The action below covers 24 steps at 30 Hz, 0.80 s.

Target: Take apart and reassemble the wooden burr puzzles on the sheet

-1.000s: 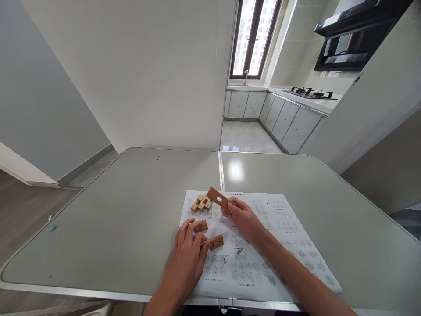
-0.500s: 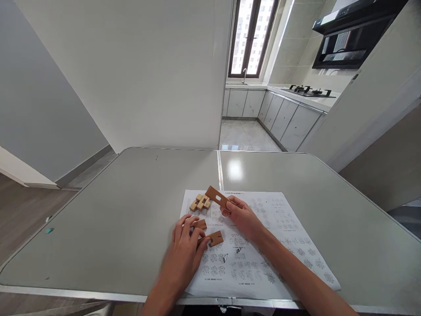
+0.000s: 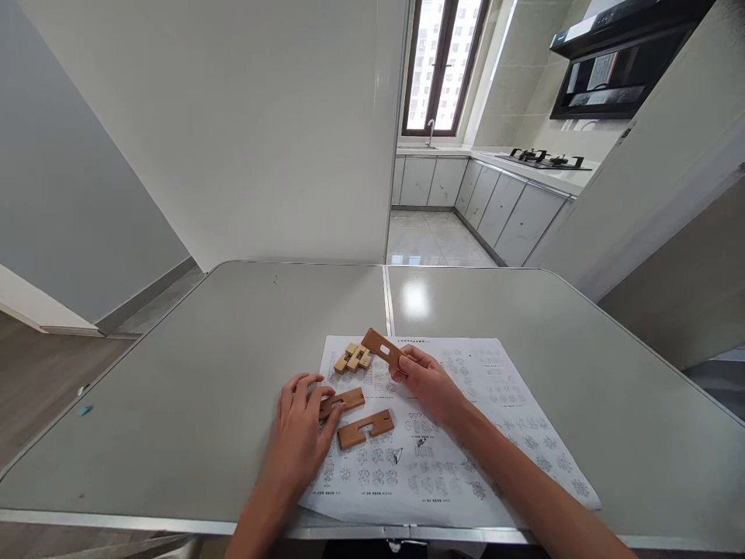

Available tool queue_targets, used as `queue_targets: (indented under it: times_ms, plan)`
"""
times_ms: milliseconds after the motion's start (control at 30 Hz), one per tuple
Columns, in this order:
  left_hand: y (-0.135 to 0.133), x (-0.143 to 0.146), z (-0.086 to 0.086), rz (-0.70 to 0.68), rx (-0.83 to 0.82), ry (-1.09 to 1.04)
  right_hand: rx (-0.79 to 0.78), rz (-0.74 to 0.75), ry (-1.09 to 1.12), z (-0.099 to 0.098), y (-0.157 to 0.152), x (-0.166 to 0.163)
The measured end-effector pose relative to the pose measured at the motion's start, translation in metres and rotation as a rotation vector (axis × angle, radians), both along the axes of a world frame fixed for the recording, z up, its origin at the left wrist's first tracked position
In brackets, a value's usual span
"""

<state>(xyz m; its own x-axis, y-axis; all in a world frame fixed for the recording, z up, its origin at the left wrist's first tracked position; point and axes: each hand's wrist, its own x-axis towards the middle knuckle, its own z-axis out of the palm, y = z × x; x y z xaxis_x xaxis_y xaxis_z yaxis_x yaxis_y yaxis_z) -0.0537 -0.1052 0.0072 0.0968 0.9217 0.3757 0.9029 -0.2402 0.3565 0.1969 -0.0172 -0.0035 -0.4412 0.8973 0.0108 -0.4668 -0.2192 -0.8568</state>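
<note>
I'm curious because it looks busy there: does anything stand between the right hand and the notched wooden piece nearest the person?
Nothing visible does: only the flat printed sheet shows between the right hand and the notched wooden piece. The left hand is off to the side, at another wooden piece.

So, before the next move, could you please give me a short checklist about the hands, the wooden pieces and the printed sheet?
1. Right hand holds the slotted piece: ok, by its near end.
2. Left hand has a firm grip on the upper flat piece: cannot tell; fingers cover its left end.
3. Notched piece uncovered: ok, it lies on the printed sheet.
4. Light-coloured blocks on the sheet: ok, near its top left.
5. Whole sheet readable: not ok, the right forearm covers part.
</note>
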Motion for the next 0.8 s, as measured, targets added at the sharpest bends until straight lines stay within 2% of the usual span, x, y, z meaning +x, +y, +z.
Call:
queue_targets:
  times_ms: [233, 400, 467, 600, 800]
  plan:
    - [0.003, -0.009, 0.000, -0.017, -0.059, -0.011, 0.008, -0.010, -0.018, -0.001, 0.000, 0.000]
    - [0.002, 0.000, 0.014, -0.066, -0.014, -0.089, -0.001, -0.050, -0.045, 0.001, -0.001, -0.001]
    - [0.000, 0.006, 0.022, -0.031, -0.059, -0.194, -0.008, -0.067, -0.055, 0.002, -0.001, -0.001]
    - [-0.005, 0.022, 0.032, 0.043, -0.354, -0.526, 0.025, -0.059, -0.059, 0.003, -0.002, 0.000]
    - [-0.015, 0.041, 0.026, 0.000, -0.478, -0.978, 0.176, -0.115, -0.259, 0.006, -0.008, -0.004]
